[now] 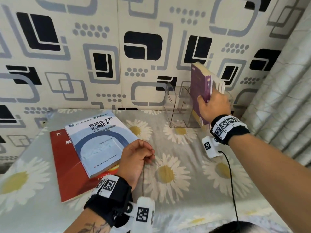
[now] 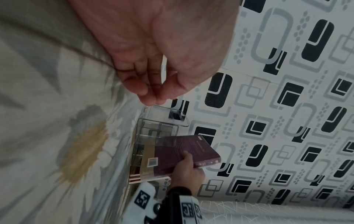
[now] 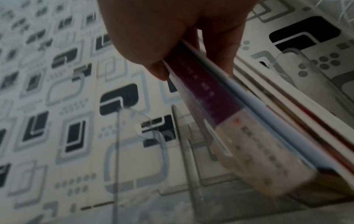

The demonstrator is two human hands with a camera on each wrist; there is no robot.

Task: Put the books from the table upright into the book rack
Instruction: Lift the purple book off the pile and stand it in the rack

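Note:
My right hand [image 1: 212, 105] grips a purple book [image 1: 200, 91] by its spine, thumb on the cover. The book stands nearly upright in the right part of the clear acrylic rack [image 1: 173, 105], beside several books [image 1: 220, 86] that stand there. The right wrist view shows the purple book [image 3: 216, 104] with its lower end down in the rack [image 3: 134, 121]. A blue-white book [image 1: 99, 142] lies flat on a red book [image 1: 67, 162] at the table's left. My left hand [image 1: 148, 155] rests loosely curled on the cloth beside them, holding nothing.
A daisy-print cloth [image 1: 168, 174] covers the table. The patterned wall stands right behind the rack, and a pale curtain [image 1: 277, 98] hangs at the right. The rack's left slots hold nothing. A black cable [image 1: 232, 182] trails from my right wrist.

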